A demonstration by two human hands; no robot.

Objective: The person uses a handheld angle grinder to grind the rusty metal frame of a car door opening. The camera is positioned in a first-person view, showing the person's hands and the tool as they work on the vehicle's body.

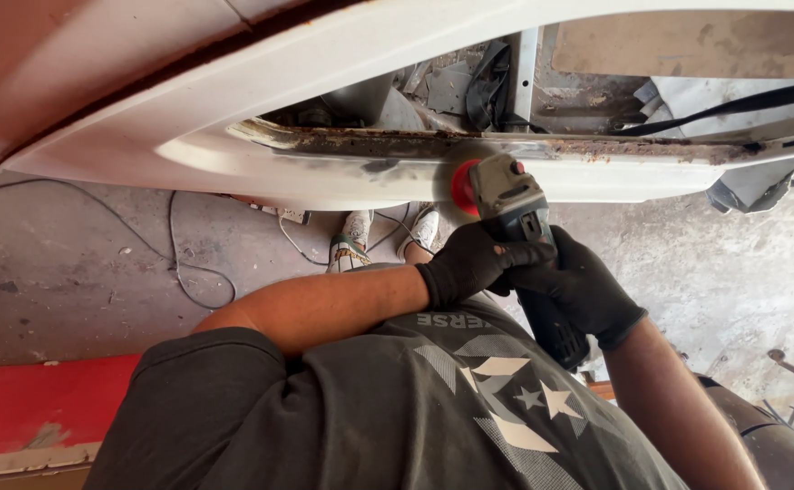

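1. Right at the rusty lip of the white car body panel [233, 127], you've got an angle grinder [515, 213] with its red disc [463, 187] pressed against, or just about touching, the edge. Hard to tell if it's fully in contact.
2. Your left hand [474, 263], in a black glove, is wrapped closed around the grinder's body near the head. Your right hand [583, 290], also gloved, is clamped shut on the rear handle. Both grips look firm.
3. My read: you're in the middle of grinding rust off that seam. The strip of brown rust [596, 150] running off to the right of the disc looks untouched, and the bit left of the disc looks dull grey, maybe already worked.
4. Next move, I'd guess, calls for sliding the disc along the lip toward the rusty stretch, keeping it flat-ish and the pressure light so you don't thin the metal.
5. Watch the black straps [487, 86] hanging inside the cavity just above the seam, and the thin cables [179, 254] on the concrete floor [70, 272] near your feet.
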